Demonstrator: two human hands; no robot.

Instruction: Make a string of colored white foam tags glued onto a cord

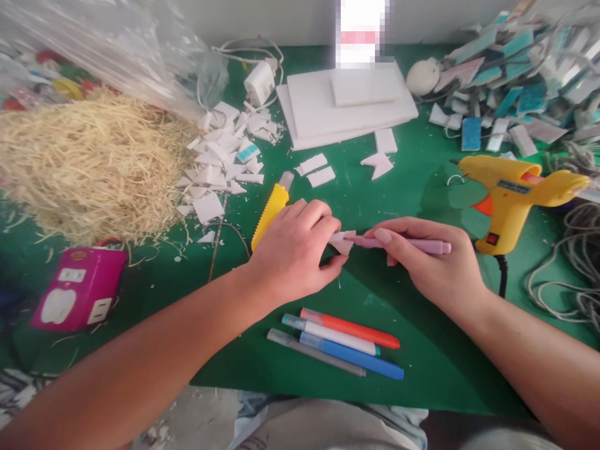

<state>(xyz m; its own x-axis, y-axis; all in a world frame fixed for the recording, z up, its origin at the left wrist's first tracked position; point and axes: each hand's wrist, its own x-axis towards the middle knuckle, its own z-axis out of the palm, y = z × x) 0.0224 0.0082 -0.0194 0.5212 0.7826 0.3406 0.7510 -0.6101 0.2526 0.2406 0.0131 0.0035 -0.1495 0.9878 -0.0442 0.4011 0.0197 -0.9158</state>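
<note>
My left hand pinches a small white foam piece between thumb and fingers, above the green tabletop. In my right hand is a pink marker pen, its tip pointing left and meeting the foam piece, or very close to it. A yellow utility knife lies just behind my left hand, blade end away from me. Nearer to me rest several markers side by side: an orange one, a white one, a blue one and a grey one.
White foam boards are stacked at the back, with cut foam scraps to their left. A straw heap and a magenta power box stand left. At right are a yellow glue gun, blue-white foam offcuts and coiled cords.
</note>
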